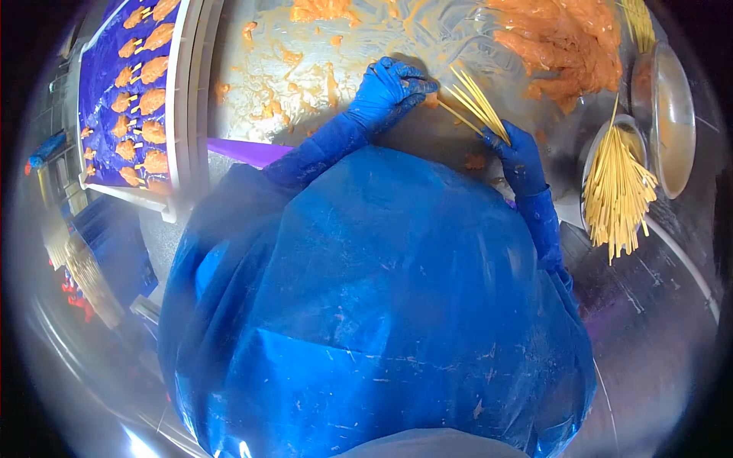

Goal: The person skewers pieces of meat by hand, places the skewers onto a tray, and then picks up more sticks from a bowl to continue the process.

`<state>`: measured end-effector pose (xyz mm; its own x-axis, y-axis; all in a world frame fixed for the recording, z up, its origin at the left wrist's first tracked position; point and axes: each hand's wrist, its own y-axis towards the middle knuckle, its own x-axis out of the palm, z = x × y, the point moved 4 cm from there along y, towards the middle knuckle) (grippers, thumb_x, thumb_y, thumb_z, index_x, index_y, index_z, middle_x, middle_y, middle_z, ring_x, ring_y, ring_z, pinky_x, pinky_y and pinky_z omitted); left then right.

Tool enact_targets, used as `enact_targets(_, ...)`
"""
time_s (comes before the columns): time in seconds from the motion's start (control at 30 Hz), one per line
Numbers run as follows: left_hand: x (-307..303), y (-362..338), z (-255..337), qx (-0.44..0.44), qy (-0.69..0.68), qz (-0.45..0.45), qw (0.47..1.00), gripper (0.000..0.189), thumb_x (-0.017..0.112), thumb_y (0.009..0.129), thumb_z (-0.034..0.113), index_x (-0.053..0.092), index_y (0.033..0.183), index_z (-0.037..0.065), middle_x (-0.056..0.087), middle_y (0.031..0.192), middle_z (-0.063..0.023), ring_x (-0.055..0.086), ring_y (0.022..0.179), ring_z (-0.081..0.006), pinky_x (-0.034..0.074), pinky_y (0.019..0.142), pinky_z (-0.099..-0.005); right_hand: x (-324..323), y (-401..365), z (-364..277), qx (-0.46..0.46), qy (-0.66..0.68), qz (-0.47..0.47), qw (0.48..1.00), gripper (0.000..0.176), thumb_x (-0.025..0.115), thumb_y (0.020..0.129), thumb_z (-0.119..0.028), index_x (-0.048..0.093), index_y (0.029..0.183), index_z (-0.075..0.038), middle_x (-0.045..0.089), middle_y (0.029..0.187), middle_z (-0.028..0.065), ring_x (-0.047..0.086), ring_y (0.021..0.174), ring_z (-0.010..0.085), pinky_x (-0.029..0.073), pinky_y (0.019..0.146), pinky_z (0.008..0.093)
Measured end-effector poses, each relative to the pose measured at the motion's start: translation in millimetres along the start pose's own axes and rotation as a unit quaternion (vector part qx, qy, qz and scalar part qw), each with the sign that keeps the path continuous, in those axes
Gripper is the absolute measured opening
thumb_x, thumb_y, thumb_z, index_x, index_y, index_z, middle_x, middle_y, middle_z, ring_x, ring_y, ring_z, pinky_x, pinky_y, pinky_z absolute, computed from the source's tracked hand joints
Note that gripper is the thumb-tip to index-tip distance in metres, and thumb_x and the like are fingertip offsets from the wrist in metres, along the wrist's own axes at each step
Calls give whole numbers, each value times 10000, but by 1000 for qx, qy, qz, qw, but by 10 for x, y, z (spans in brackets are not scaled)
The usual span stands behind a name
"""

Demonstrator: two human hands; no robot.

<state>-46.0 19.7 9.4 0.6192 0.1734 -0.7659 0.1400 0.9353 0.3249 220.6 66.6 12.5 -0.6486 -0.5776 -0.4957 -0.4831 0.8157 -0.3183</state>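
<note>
My left hand (388, 91), in a blue glove, is closed on a small piece of orange marinated meat (432, 100) that shows just past the fingertips. One wooden skewer (458, 115) runs from that meat to my right hand; its tip is hidden at the meat. In my gloved right hand (521, 156) is a fanned bundle of wooden skewers (479, 101), gripped near the lower ends. Both hands are above the near part of a wet metal work surface (427, 38) smeared with marinade.
A heap of orange meat (565, 46) lies at the back right. To the right, a metal bowl (635, 137) holds many skewers (620, 191), beside another bowl (676, 122). At left, a white-edged tray (177, 99) lined with purple film carries rows of skewered meat (154, 101).
</note>
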Motion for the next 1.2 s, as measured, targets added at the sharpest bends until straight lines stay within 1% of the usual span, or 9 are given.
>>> enact_targets(0.23,-50,0,-115,48,-25,-7,998,272,657,848,295,719,1113,282,662,1080,-44,578,961,-289,461,868,-423,40,120,-11,3,43,-24,999,350,661,898,-315,683,1048,1,681,830,125,601,769,145,476,709,343)
enact_targets(0.3,-303,-37,-80,-90,39,102,990,320,693,799,192,718,1115,233,673,1070,-76,591,994,-318,472,871,-431,24,101,-102,13,83,-32,996,352,668,899,-308,683,1046,11,680,825,85,578,779,111,476,708,325)
enact_targets(0.33,-283,-70,-73,-91,38,100,990,320,693,799,192,718,1115,233,673,1070,-76,591,994,-318,472,871,-431,12,97,-74,15,84,-33,996,352,668,899,-308,683,1046,11,680,825,85,578,779,111,476,708,325)
enact_targets(0.4,-170,-174,-53,-61,62,10,996,325,688,795,189,721,1116,226,673,1080,-90,590,977,-321,478,867,-433,26,116,11,48,92,-86,991,310,648,930,-185,650,1153,31,695,1006,55,619,920,118,485,837,275)
enact_targets(0.53,-144,-122,-59,-78,27,-4,997,304,680,794,206,731,1093,229,674,1058,-95,577,945,-322,482,861,-412,18,135,34,50,114,-78,989,297,649,929,-169,651,1151,29,694,1000,55,616,912,116,484,835,269)
enact_targets(0.6,-114,-127,-96,-67,6,-1,998,300,678,798,218,730,1094,230,670,1051,-91,572,950,-322,481,860,-413,17,167,106,23,8,-72,997,277,651,928,-159,655,1130,31,692,984,49,611,898,112,483,823,267)
enact_targets(0.8,-121,-116,-99,-39,-6,5,999,297,681,799,240,725,1093,234,644,1045,-81,562,963,-321,481,856,-422,17,215,46,-6,-9,-70,998,242,651,929,-153,667,1087,29,684,946,34,596,866,105,482,778,269)
enact_targets(1.0,-103,-102,-102,-22,4,12,1000,271,685,787,232,733,1053,217,659,1037,-68,573,940,-316,462,844,-424,-9,200,-328,5,-51,-73,996,261,649,929,-194,673,1055,34,684,911,52,594,854,113,484,772,280)
enact_targets(1.2,-78,-118,-126,-26,4,2,1000,281,724,770,245,732,1047,198,643,1077,-76,556,971,-325,474,854,-432,119,297,-286,-18,12,-70,997,256,643,933,-208,680,1033,25,685,892,53,596,839,119,483,751,292)
